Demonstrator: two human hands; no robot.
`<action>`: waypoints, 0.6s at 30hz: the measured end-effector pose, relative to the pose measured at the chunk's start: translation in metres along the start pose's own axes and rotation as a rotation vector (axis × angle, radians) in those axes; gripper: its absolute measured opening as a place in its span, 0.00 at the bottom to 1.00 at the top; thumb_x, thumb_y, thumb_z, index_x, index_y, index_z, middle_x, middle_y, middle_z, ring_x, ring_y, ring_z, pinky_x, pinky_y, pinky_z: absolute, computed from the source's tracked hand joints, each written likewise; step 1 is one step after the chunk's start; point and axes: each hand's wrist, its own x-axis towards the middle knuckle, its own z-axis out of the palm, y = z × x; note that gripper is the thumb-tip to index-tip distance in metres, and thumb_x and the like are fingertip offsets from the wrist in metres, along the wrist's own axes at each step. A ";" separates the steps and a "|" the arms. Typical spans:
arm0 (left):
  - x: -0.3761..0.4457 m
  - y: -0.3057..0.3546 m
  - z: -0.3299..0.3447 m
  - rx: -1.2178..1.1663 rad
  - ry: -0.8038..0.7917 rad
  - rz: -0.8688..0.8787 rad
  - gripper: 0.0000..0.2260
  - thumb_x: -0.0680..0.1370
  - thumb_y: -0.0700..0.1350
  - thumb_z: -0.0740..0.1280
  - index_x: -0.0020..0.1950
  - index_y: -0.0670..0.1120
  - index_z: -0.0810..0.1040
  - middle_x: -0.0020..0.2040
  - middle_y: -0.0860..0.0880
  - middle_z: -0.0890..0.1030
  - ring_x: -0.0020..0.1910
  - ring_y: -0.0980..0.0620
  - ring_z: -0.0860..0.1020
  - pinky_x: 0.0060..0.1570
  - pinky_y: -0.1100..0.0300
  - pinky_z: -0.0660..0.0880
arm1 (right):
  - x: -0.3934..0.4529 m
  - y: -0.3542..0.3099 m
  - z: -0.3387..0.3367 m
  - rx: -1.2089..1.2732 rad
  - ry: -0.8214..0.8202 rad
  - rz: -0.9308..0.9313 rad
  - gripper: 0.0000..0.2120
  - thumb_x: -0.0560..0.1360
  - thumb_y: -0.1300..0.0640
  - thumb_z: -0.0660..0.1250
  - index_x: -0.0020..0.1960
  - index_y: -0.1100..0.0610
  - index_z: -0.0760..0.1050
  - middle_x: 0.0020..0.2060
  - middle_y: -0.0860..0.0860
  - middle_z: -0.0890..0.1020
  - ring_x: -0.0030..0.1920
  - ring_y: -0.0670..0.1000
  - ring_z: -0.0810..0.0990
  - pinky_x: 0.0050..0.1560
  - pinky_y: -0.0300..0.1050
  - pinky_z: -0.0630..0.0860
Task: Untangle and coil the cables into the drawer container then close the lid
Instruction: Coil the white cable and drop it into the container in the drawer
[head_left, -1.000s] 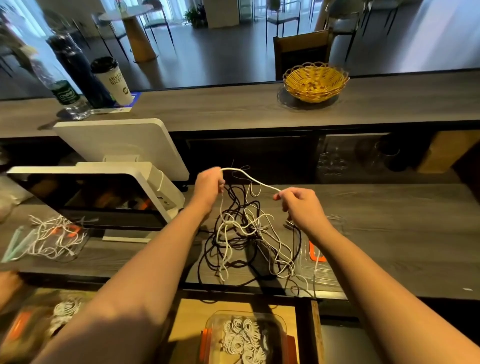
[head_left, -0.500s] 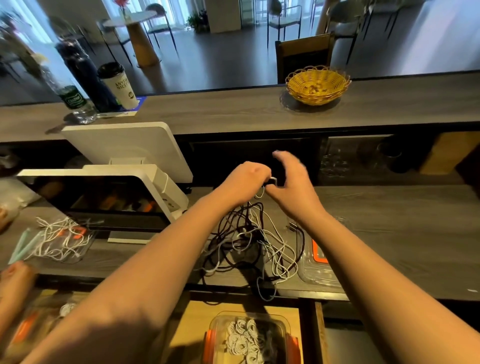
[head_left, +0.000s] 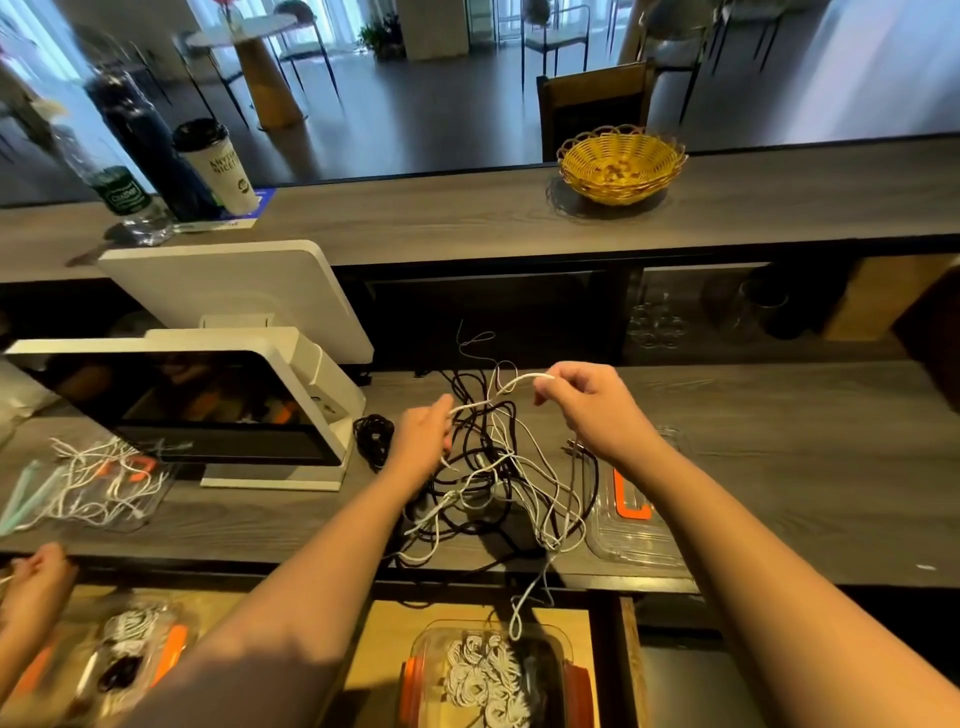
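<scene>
A tangle of black and white cables (head_left: 498, 488) lies on the grey counter in front of me. My left hand (head_left: 423, 439) grips a white cable (head_left: 496, 396) low on the left of the tangle. My right hand (head_left: 587, 402) pinches the same white cable higher up on the right, so a short stretch runs between the two hands. One white loop hangs over the counter edge above the clear drawer container (head_left: 493, 675), which holds several coiled white cables. Its clear lid (head_left: 631, 525) with an orange clip lies on the counter to the right. A coiled black cable (head_left: 374, 439) sits left of the tangle.
A white point-of-sale terminal (head_left: 208, 395) stands at the left. Another person's hand (head_left: 34, 582) works at the lower left beside a second container (head_left: 130, 654) and a second cable tangle (head_left: 98, 483). On the upper ledge stand a yellow basket (head_left: 621, 163), a paper cup (head_left: 218, 166) and bottles.
My hands came together above the tangle half a second ago and have now parted again, the right one raised to the right and the left one lowered, with white cable stretched between them.
</scene>
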 end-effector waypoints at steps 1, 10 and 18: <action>0.003 -0.009 -0.005 -0.064 0.058 -0.048 0.21 0.84 0.51 0.59 0.31 0.48 0.70 0.26 0.51 0.71 0.33 0.48 0.71 0.47 0.49 0.73 | -0.002 0.002 -0.001 0.008 0.021 0.001 0.12 0.80 0.54 0.64 0.42 0.59 0.80 0.23 0.43 0.70 0.25 0.39 0.68 0.30 0.34 0.65; 0.001 0.022 -0.025 -0.350 0.013 0.084 0.19 0.86 0.49 0.57 0.34 0.49 0.66 0.27 0.53 0.64 0.26 0.54 0.62 0.32 0.59 0.62 | -0.009 0.028 0.006 0.003 -0.150 0.159 0.03 0.78 0.59 0.68 0.51 0.55 0.78 0.37 0.50 0.78 0.36 0.48 0.75 0.39 0.44 0.75; -0.037 0.092 -0.006 0.197 -0.253 0.361 0.18 0.83 0.50 0.60 0.38 0.44 0.77 0.31 0.52 0.72 0.32 0.53 0.69 0.37 0.58 0.67 | -0.005 -0.005 0.021 0.058 -0.136 -0.043 0.18 0.77 0.55 0.69 0.66 0.52 0.72 0.55 0.49 0.80 0.54 0.46 0.80 0.56 0.44 0.78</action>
